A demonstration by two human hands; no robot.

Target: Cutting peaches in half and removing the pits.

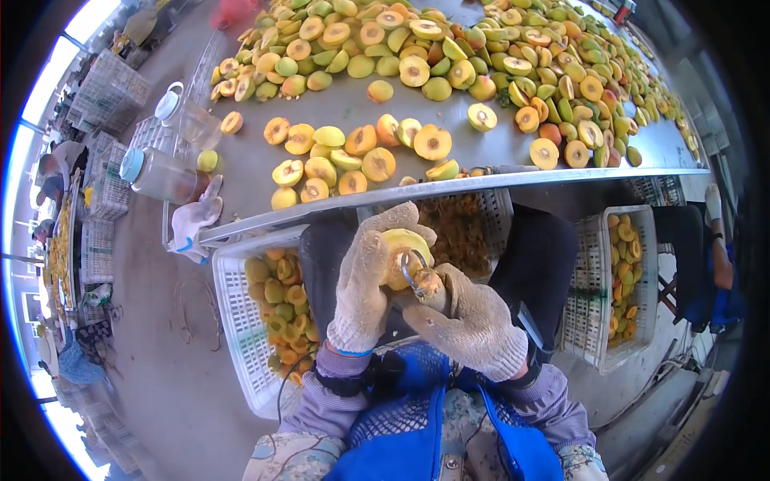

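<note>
My left hand (367, 282), in a soiled knit glove, holds a halved yellow-green fruit (402, 255), cut face turned toward my right hand. My right hand (469, 318), gloved alike, grips a pitting tool with a curved metal ring blade (411, 269); the ring lies against the fruit's cut face. Most of the tool's handle is hidden in the right glove. Just beyond the hands runs the metal edge of the table (337, 206), with several fruit halves (379, 164) near it and a large heap of halves (415, 71) farther back.
White plastic crates of fruit halves stand left (240, 349) and right (646, 288); another crate (496, 222) is under the table. Two lidded bottles (162, 174) and a spare glove (195, 222) lie at the table's left end. A co-worker's arm (722, 264) shows far right.
</note>
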